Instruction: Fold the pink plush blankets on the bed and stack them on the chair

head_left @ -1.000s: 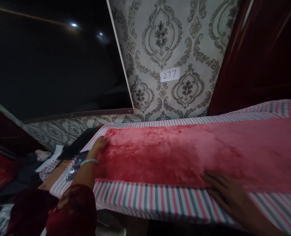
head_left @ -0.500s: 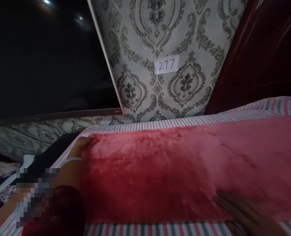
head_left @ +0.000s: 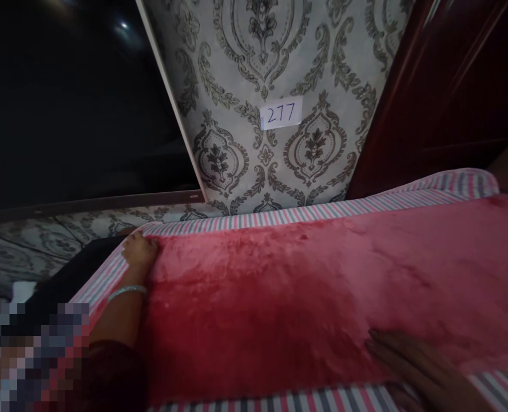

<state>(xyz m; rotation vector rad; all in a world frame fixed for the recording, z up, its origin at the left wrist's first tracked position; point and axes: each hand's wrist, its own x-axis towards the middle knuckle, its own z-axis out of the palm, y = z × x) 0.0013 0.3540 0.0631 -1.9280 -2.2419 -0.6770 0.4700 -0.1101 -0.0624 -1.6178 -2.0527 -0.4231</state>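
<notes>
A red plush blanket [head_left: 280, 303] lies across a bed covered in a pink, grey and white striped sheet [head_left: 280, 220]. My left hand [head_left: 139, 249] rests at the blanket's far left corner, its fingers touching the plush edge and holding nothing visible. A thin silver bangle [head_left: 126, 293] circles that wrist, below which a dark red sleeve [head_left: 112, 372] shows. Lying flat on the blanket's near right part, my right hand [head_left: 412, 360] has its fingers spread and grips nothing. Part of the lower left is hidden by a pixelated patch.
Behind the bed rises a damask-patterned wall [head_left: 258, 154] bearing a paper label [head_left: 281, 113] marked 277. A dark red wooden panel [head_left: 434, 97] stands at the right, a dark glossy panel [head_left: 78, 103] at the left, and black cloth [head_left: 74, 274] lies beside the bed.
The view has turned and tipped, shifting the wall label left and up. My right hand has moved from the blanket's near edge onto the plush. The left hand stays near the far corner.
</notes>
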